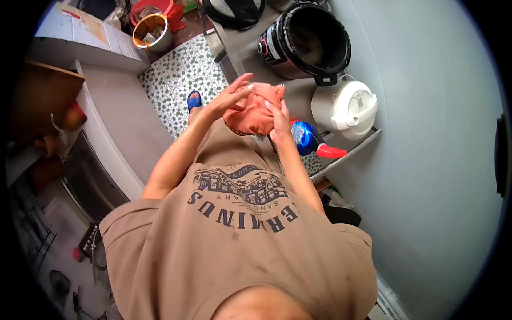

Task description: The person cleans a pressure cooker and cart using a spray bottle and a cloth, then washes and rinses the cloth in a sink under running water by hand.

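A crumpled orange cloth (255, 113) is held up in front of my waist. My right hand (279, 118) grips its right side, with the thumb lying on top and the other fingers hidden beneath. At the cloth's upper left edge, my left hand (232, 97) has its fingers stretched out and apart, touching the fabric. Just right of my right wrist is a blue bottle (304, 138) with a red spray top (330, 151).
To the right, a metal shelf (354, 152) bears an open black pressure cooker (312, 45) and a white rice cooker (353, 111) beside a grey wall (426, 106). A bucket (166, 38) and a red basin (169, 12) stand at the far left on the tiled floor (170, 74).
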The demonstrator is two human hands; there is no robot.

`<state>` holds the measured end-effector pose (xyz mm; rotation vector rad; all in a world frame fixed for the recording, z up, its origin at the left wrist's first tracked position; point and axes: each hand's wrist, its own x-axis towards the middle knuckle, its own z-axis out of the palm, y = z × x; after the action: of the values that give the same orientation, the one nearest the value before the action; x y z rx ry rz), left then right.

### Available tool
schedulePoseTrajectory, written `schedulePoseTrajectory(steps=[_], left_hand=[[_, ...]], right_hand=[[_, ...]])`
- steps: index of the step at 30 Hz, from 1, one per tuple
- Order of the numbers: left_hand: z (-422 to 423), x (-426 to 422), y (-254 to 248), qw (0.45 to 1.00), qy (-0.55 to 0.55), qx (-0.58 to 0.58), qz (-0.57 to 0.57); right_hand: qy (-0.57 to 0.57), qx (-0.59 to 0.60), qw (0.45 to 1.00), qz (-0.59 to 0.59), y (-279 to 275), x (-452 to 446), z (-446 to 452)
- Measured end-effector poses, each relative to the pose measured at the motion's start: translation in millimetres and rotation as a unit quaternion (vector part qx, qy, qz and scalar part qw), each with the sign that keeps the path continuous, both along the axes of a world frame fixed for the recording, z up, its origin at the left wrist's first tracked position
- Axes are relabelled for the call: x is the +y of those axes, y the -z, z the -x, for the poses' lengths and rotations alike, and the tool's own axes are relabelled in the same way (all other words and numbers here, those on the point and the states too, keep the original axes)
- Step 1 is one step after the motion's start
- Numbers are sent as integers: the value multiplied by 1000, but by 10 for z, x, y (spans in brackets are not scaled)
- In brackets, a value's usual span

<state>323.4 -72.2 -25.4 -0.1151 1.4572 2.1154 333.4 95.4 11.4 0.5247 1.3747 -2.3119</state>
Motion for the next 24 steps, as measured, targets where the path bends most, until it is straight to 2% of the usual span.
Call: schedulePoseTrajectory(steps=[1,2,3,4,5,6,7,8,9,11,13,15,18,19,21,22,23,24], left_hand=[[58,73,-129,997,4,77,-21],[54,101,-92,997,-11,64,-47],[90,67,-110,991,-64,5,-119],[264,-31,46,996,-61,-8,-67],[265,-120,93,997,-74,-26,-17],[326,-177,164,993,-112,-20,-6],[532,-246,43,971,-225,50,-56],[597,-284,-74,969,-237,56,-33],[691,-305,-109,968,-245,60,-13],[982,-359,13,961,-223,158,44],[1442,-333,-132,862,-220,404,211],[1662,-283,29,880,-258,374,137],[2199,-75,-76,944,-241,223,-37],[2546,201,20,920,-240,299,82],[2574,350,232,941,-123,278,150],[2467,469,211,877,-159,383,243],[2439,406,66,913,-141,345,167],[2408,411,251,906,-132,352,194]], right_hand=[[-35,39,997,65,-132,-98,126],[-50,54,996,50,-151,-102,138],[-57,71,995,37,-156,-124,170],[-61,108,989,-75,-109,-84,234],[-61,107,990,-74,-163,-25,197],[-34,109,986,-123,-213,40,208],[0,101,979,-179,-227,54,268],[12,106,980,-167,-201,47,282],[26,121,966,-226,-231,128,299],[78,128,957,-249,-294,155,366],[114,169,927,-314,-417,60,470],[113,179,919,-332,-452,-15,529],[87,268,831,-480,-528,-295,735],[90,280,764,-574,-530,-446,905],[171,271,790,-523,-350,-413,960],[239,219,797,-510,-135,-311,971],[300,206,794,-488,71,-191,1002],[315,169,786,-504,173,-144,1050]])
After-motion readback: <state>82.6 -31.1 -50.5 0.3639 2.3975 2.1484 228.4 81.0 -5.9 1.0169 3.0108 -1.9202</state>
